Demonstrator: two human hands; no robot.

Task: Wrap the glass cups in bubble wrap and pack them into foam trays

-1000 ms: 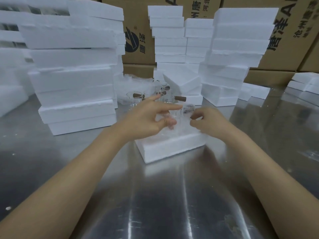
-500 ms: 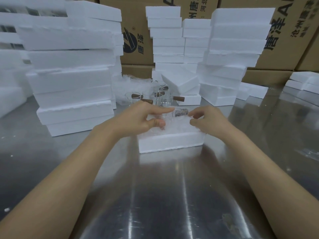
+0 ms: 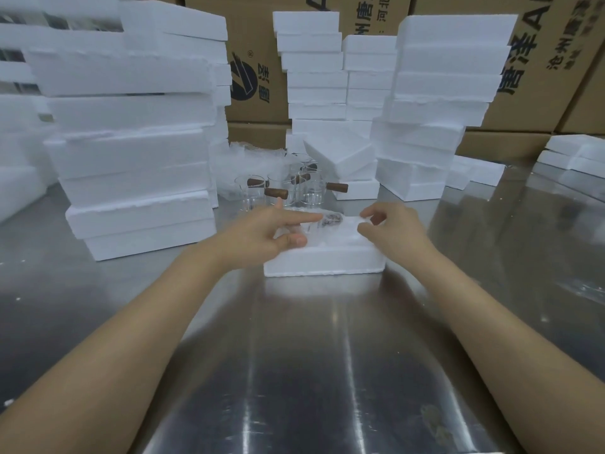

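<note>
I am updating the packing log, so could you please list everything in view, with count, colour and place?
Foam tray: one, white, centre of table, under both hands.
Wrapped cup: one, clear with dark handle, lying in the tray.
Glass cups: several, clear with brown handles, behind the tray.
Bubble wrap: one heap, clear, behind the cups.
Foam stacks: several, white, left, centre and right rear.
Cardboard boxes: several, brown with dark print, at the back.
Table: one, shiny steel.
Left hand: over the tray, forefinger out.
Right hand: over the tray, fingers curled.
</note>
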